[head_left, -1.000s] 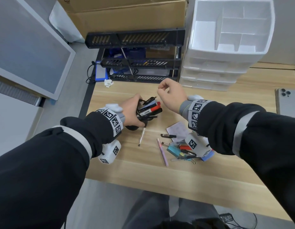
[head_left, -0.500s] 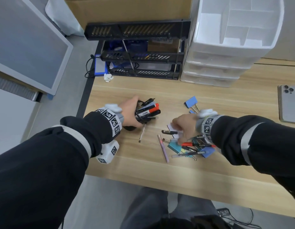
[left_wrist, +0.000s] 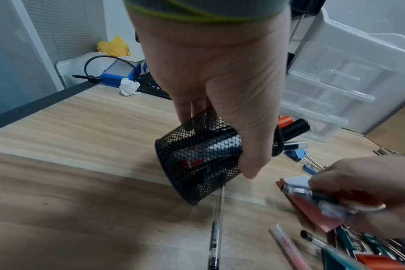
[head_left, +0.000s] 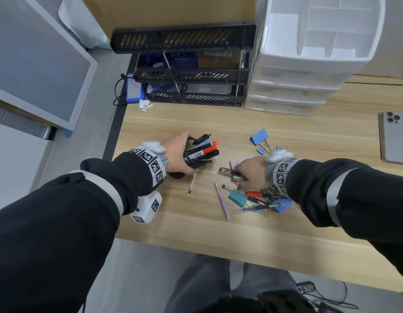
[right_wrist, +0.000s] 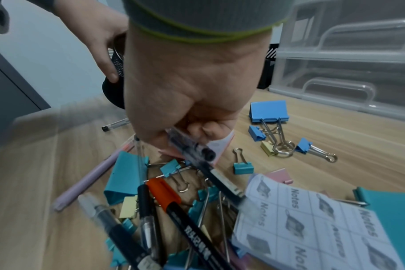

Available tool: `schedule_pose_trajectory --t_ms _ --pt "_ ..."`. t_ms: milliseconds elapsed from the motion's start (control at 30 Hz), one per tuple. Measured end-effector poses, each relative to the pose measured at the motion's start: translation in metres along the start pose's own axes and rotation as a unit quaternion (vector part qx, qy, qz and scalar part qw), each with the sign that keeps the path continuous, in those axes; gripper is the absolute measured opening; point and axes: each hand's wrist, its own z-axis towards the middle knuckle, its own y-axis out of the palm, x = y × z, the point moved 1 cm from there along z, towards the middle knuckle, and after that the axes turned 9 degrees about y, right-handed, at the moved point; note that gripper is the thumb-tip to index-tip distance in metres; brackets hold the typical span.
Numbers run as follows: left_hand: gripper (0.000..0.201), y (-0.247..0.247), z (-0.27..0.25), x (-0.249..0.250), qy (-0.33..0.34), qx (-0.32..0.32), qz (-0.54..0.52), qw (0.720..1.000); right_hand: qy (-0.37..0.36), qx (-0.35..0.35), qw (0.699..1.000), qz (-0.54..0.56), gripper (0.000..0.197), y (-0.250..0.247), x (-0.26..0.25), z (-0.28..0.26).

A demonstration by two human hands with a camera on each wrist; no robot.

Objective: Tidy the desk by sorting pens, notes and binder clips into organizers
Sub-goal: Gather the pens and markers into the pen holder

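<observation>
My left hand (head_left: pixel 180 154) grips a black mesh pen cup (left_wrist: pixel 197 160), tilted with its mouth to the right; red and black markers (head_left: pixel 205 150) stick out of it. My right hand (head_left: pixel 248 172) pinches a clear pen with a dark tip (right_wrist: pixel 197 151), held just above the desk to the right of the cup. Under that hand lies a pile of pens and teal binder clips (head_left: pixel 254 199), with a printed notes pad (right_wrist: pixel 312 219). Blue binder clips (head_left: pixel 260 136) lie behind the hand. A clear pen (head_left: pixel 192 180) and a lilac pen (head_left: pixel 223 202) lie loose on the desk.
A white drawer organizer (head_left: pixel 309 64) with open top compartments stands at the back right, a black tray rack (head_left: pixel 191 71) to its left. A phone (head_left: pixel 394 138) lies at the far right. Crumpled paper (head_left: pixel 145 105) sits by the rack. The desk's left edge (head_left: pixel 114 136) is close to the cup.
My right hand dropped from above the cup to the pile, took hold of a pen and moved it left toward the cup. The left hand kept the cup in place.
</observation>
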Motion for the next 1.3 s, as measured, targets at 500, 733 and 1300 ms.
schedule_pose_trajectory --t_ms 500,733,1300 --pt "0.099 -0.001 -0.008 -0.004 -0.018 0.0 0.003 1.0 0.009 -0.006 0.996 0.083 0.019 -0.001 0.008 0.008" --pt "0.099 0.002 -0.008 -0.001 -0.012 -0.001 0.0 1.0 0.04 -0.043 0.955 0.29 0.021 -0.004 0.005 0.008" --pt "0.094 0.008 -0.013 -0.007 -0.007 -0.004 -0.001 1.0 0.025 0.012 0.995 0.093 0.024 0.012 -0.026 0.015"
